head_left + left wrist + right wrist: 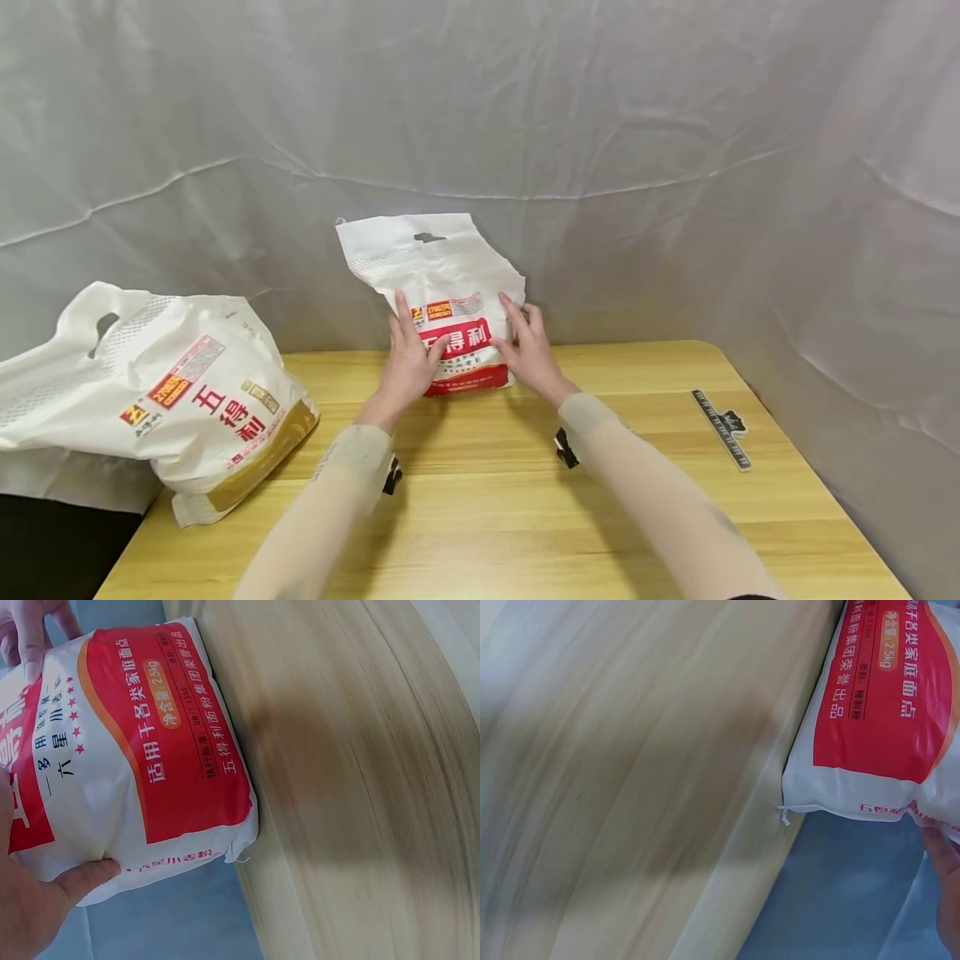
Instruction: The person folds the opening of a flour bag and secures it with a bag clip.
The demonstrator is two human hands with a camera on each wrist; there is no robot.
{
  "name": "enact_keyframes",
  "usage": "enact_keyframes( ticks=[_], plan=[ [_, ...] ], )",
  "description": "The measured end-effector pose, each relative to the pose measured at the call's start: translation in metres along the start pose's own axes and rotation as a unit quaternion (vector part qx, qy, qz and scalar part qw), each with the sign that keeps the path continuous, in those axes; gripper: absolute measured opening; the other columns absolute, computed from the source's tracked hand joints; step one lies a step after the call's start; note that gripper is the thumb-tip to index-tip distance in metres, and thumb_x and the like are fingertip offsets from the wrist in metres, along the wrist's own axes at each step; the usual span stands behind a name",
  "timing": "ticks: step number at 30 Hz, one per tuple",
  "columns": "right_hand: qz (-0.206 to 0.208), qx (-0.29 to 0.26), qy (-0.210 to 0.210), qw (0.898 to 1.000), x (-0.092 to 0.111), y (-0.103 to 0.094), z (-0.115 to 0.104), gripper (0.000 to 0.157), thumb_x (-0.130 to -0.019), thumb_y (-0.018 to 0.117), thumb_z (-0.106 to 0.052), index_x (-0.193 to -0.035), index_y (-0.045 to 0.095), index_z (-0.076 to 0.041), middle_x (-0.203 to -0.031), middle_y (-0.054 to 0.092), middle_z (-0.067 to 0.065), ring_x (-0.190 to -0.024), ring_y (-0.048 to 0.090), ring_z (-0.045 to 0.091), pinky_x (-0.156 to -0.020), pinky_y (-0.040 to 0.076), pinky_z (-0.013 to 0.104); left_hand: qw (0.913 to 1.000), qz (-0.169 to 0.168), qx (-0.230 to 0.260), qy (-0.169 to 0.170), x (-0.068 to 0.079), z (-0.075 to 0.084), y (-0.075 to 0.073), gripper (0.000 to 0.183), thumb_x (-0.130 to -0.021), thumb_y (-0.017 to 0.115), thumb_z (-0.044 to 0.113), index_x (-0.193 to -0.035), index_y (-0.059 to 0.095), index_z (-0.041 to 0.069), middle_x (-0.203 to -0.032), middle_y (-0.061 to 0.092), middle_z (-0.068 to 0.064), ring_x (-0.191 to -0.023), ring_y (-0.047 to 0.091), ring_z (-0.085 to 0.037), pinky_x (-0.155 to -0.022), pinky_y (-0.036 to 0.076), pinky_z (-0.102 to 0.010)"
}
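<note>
A white and red flour bag [468, 367] stands upright at the table's back edge, its loose top with a cut-out handle leaning toward the cloth behind. My left hand [407, 362] grips its left side and my right hand [531, 350] its right side, with both thumbs over the front. In the left wrist view, the left hand [34, 907] holds the bag's side near the printed red panel [176, 735]. The right wrist view shows only part of the right hand [946, 889] at the bag's side.
A larger white and gold flour bag [247, 400] stands at the table's left, its handle end flopped leftward. A black clip with a ruled edge [723, 429] lies on the wooden table [480, 533] at right. Grey cloth [600, 108] hangs behind and along the right side.
</note>
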State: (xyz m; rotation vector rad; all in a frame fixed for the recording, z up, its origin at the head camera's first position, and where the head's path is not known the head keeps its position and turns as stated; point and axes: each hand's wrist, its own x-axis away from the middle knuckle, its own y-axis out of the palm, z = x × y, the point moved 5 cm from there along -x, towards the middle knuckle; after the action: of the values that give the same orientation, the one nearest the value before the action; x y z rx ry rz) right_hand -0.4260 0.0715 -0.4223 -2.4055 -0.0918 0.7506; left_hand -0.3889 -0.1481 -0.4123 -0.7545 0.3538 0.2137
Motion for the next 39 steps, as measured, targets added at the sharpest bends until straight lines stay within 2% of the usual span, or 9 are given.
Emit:
enact_keyframes(
  ticks=[3,6,11,13,21,27,39],
  plan=[
    [0.001,-0.001,0.006,1.0,0.002,-0.007,0.005,0.081,-0.099,0.072,-0.014,-0.165,0.029,-0.029,-0.148,0.032,0.021,-0.108,0.052,0.031,-0.096,0.054,0.046,1.0,-0.004,0.0,0.005,0.0,0.005,0.007,0.112,-0.102,0.066,0.037,-0.161,-0.029,0.028,-0.166,0.01,-0.028,-0.141,0.041,-0.051,-0.107,0.046,-0.064],
    [0.003,-0.002,0.007,1.0,0.005,-0.013,0.009,0.081,-0.098,0.073,-0.012,-0.165,0.029,-0.027,-0.149,0.032,0.023,-0.106,0.053,0.032,-0.095,0.055,0.047,0.9999,-0.009,0.004,0.01,0.0,0.011,0.014,0.112,-0.102,0.067,0.036,-0.161,-0.029,0.027,-0.166,0.009,-0.028,-0.144,0.036,-0.051,-0.109,0.043,-0.064],
    [0.008,0.0,0.004,1.0,0.007,-0.025,0.016,0.082,-0.097,0.073,-0.009,-0.165,0.03,-0.024,-0.148,0.032,0.025,-0.106,0.054,0.034,-0.093,0.057,0.047,0.9998,-0.013,0.002,0.018,-0.001,0.021,0.023,0.112,-0.102,0.067,0.036,-0.162,-0.027,0.023,-0.163,0.014,-0.03,-0.143,0.037,-0.05,-0.109,0.044,-0.063],
    [0.009,0.001,0.003,1.0,0.008,-0.03,0.019,0.082,-0.097,0.073,-0.009,-0.165,0.03,-0.024,-0.148,0.032,0.025,-0.11,0.053,0.034,-0.095,0.057,0.047,0.9997,-0.015,0.003,0.019,-0.002,0.026,0.027,0.111,-0.102,0.066,0.037,-0.162,-0.027,0.023,-0.161,0.016,-0.03,-0.142,0.038,-0.049,-0.108,0.045,-0.063],
    [0.021,0.01,0.007,1.0,0.014,-0.052,0.035,0.081,-0.097,0.073,-0.007,-0.165,0.031,-0.021,-0.148,0.031,0.027,-0.126,0.049,0.042,-0.104,0.052,0.054,0.9992,-0.038,0.009,0.011,-0.004,0.044,0.047,0.111,-0.103,0.065,0.039,-0.161,-0.029,0.027,-0.167,0.008,-0.028,-0.15,0.029,-0.048,-0.11,0.043,-0.063],
    [0.027,0.02,0.011,0.999,0.019,-0.067,0.045,0.083,-0.097,0.072,-0.006,-0.166,0.028,-0.023,-0.149,0.031,0.028,-0.132,0.046,0.045,-0.109,0.047,0.058,0.999,-0.041,0.007,0.012,-0.006,0.057,0.061,0.112,-0.102,0.066,0.038,-0.16,-0.03,0.027,-0.169,0.002,-0.027,-0.153,0.024,-0.046,-0.112,0.042,-0.062],
    [0.03,0.026,0.035,0.999,0.031,-0.1,0.064,0.083,-0.099,0.068,-0.004,-0.167,0.025,-0.026,-0.151,0.028,0.028,-0.135,0.044,0.047,-0.105,0.05,0.058,0.9981,-0.059,0.014,0.006,-0.009,0.084,0.093,0.114,-0.102,0.066,0.041,-0.158,-0.033,0.033,-0.17,0.004,-0.024,-0.154,0.022,-0.043,-0.111,0.042,-0.061]
  ],
)
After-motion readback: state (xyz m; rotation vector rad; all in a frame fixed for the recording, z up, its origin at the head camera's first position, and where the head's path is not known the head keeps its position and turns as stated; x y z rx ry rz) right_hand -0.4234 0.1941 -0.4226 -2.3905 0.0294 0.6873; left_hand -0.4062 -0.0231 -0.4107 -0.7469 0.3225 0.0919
